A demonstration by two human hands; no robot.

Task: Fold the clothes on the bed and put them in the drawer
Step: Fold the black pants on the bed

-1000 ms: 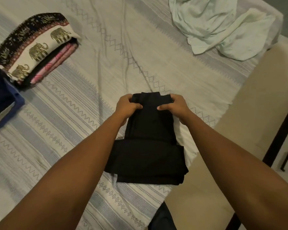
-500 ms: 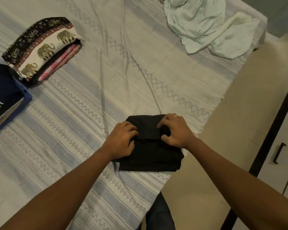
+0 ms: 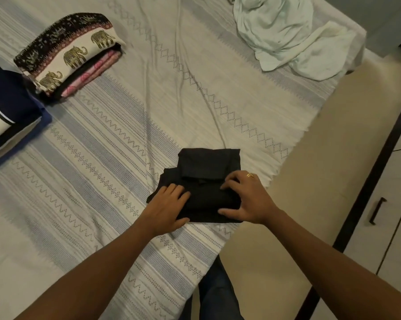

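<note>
Near the bed's right edge, in my head view, the black folded cloth garment [image 3: 208,165] lies on the striped white-and-blue bed sheet [image 3: 102,158]. My left hand [image 3: 169,209] rests flat on its left side. My right hand [image 3: 248,199] spreads over its right, and neither closes round it. I judge this fold nearly finished. Next I'd slip fingers under and lift it whole toward the white cabinet front with a dark handle [image 3: 356,239]. The crumpled pale-green garment [image 3: 287,35] is not yet folded.

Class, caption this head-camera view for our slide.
Left hand and right hand rest on a folded black garment on the bed.
</note>
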